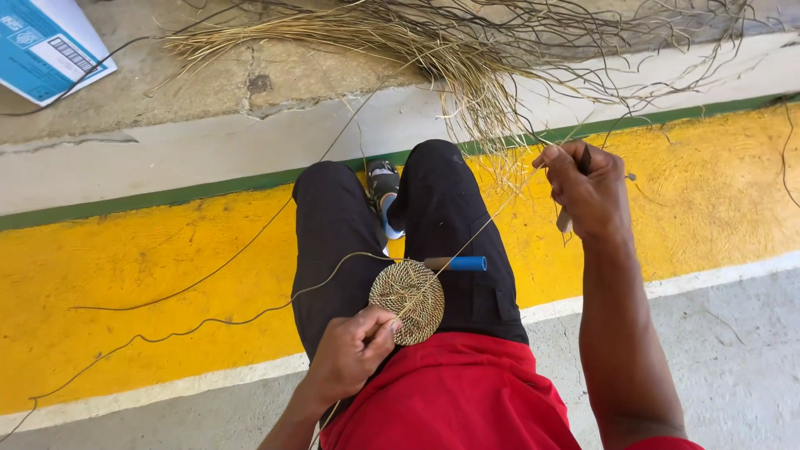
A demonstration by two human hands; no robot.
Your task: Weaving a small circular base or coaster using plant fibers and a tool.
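My left hand (350, 350) pinches the lower edge of a small round woven coil disc (407, 290) that rests on my lap, over black trousers. A tool with a blue handle (457, 263) lies across my right thigh beside the disc. My right hand (587, 187) is raised to the right and grips a thin straw strand (492, 218) that runs taut from the disc up to its fingers. A small pale object shows under that hand; I cannot tell what it is.
A bundle of dry straw and dark fibres (433, 42) lies on the concrete ahead of my knees. Loose long strands (208, 283) trail left over the yellow painted floor band (125, 267). A blue and white package (42, 42) sits at the top left. My shoe (385, 187) shows between my knees.
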